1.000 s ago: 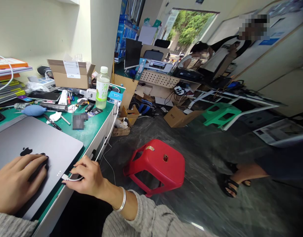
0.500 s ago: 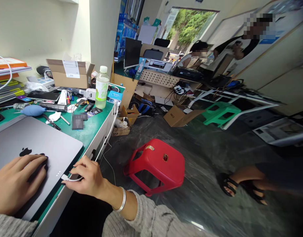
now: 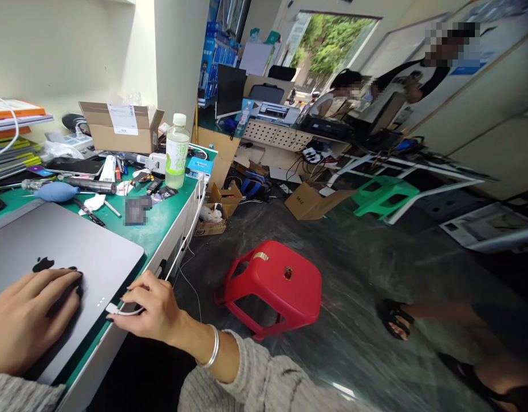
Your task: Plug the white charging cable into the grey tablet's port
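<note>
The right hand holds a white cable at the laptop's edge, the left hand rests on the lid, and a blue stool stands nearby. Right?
Nearly: the stool is red, not blue, as the head view shows. The right hand, white cable, laptop and left hand are right.

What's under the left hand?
The left hand lies flat on a dark grey Apple device, fingertips just below its black Apple logo. The surface under the palm and fingers is covered, so any marks or objects there can't be seen.
</note>
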Tool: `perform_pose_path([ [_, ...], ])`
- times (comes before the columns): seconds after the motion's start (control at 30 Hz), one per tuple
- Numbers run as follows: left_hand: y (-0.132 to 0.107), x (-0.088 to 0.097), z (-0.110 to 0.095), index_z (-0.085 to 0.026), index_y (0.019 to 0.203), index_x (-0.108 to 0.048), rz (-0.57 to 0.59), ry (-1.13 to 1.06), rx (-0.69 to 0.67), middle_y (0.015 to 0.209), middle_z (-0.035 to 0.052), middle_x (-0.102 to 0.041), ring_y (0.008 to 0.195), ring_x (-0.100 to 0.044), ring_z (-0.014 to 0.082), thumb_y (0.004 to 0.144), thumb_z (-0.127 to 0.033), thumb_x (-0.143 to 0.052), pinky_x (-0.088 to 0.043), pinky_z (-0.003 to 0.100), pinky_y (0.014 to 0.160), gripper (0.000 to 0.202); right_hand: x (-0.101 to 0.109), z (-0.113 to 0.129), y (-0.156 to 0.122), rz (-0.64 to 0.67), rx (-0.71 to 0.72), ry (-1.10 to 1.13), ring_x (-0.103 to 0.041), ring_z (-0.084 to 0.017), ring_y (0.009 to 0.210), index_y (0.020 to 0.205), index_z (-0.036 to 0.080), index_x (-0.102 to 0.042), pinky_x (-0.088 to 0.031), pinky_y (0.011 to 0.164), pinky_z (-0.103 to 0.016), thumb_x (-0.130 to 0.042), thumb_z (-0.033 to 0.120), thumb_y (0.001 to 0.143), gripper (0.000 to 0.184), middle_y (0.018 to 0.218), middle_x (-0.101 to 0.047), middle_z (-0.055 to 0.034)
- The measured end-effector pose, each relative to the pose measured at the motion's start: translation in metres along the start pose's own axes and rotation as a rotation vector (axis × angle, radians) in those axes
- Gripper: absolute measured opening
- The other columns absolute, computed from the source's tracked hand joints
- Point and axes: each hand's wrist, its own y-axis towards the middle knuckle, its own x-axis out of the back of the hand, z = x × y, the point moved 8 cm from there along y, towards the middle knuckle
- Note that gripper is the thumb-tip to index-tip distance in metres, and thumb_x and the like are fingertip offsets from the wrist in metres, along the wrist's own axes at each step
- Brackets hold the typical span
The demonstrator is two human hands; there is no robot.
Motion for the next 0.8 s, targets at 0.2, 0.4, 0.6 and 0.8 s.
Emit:
perform_pose_path([
  [0.2,-0.001,-0.001,0.002,-0.016,0.114,-0.056,0.014,-0.012,0.006,0.107,0.0107,-0.058,0.089,-0.056,0.0261,0.088,-0.040,-0.042,-0.043,0.041,0.082,0.038,0.009,0.003,0.001,-0.097,0.028,0.033,-0.060,-0.008,0.069,0.074,0.017,-0.067,-0.051,0.058,-0.017,-0.068,0.052,0.072,0.035,0.077,-0.059,-0.0030],
  [0.4,-0.003,-0.002,0.001,-0.016,0.114,-0.056,-0.006,0.004,-0.023,0.107,0.0104,-0.058,0.089,-0.057,0.0262,0.088,-0.040,-0.044,-0.043,0.041,0.082,0.037,0.009,0.003,0.002,-0.091,0.008,0.030,-0.060,-0.008,0.067,0.073,0.018,-0.067,-0.051,0.057,-0.018,-0.068,0.055,0.071,0.037,0.076,-0.061,-0.0032],
  [0.6,-0.003,-0.003,0.002,-0.017,0.114,-0.056,0.000,0.006,-0.010,0.107,0.0102,-0.058,0.089,-0.056,0.0261,0.088,-0.039,-0.044,-0.043,0.041,0.081,0.036,0.004,0.001,0.001,-0.035,-0.002,0.017,-0.060,-0.009,0.069,0.074,0.018,-0.066,-0.051,0.059,-0.018,-0.069,0.054,0.070,0.037,0.078,-0.060,-0.0032],
  [0.8,-0.003,-0.001,0.002,-0.017,0.115,-0.055,0.004,0.003,-0.002,0.107,0.0103,-0.057,0.089,-0.056,0.0256,0.089,-0.039,-0.043,-0.043,0.041,0.082,0.036,0.002,0.001,0.001,-0.006,0.002,-0.002,-0.060,-0.008,0.069,0.075,0.017,-0.066,-0.051,0.059,-0.018,-0.069,0.053,0.070,0.036,0.079,-0.060,-0.0034],
])
